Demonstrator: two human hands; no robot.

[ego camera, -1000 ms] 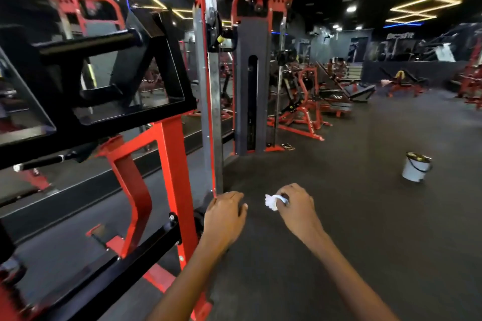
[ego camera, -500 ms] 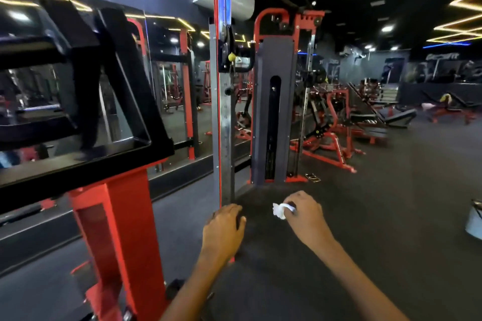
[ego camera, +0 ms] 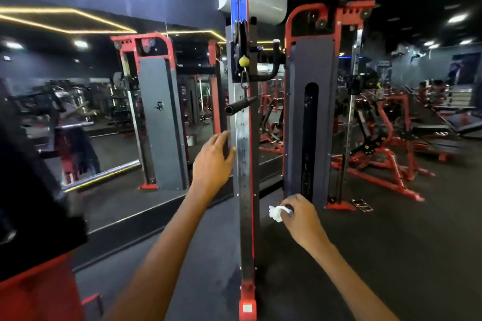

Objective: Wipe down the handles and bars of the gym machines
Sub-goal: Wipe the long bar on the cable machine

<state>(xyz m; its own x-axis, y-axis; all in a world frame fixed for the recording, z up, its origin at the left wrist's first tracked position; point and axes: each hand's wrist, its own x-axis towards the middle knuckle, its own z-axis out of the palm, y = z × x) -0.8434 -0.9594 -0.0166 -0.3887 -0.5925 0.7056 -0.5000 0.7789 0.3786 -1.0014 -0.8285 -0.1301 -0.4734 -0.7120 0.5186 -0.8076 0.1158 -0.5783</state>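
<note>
At the cable machine's numbered steel upright (ego camera: 243,164), the left hand (ego camera: 212,161) has risen, fingers loosely spread against it; the right hand (ego camera: 300,219) grips a crumpled white cloth (ego camera: 276,212) below the black cylindrical handle (ego camera: 240,107), unwiped.

The cable machine's upright post (ego camera: 243,190) runs past the top edge. Most of the white cloth (ego camera: 276,212) is buried inside the right hand (ego camera: 300,219). The mirror's (ego camera: 78,112) reflections are blurred.

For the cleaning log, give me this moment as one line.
left hand: open, reaching toward upright post | right hand: holding white cloth | cable handle: untouched
</note>
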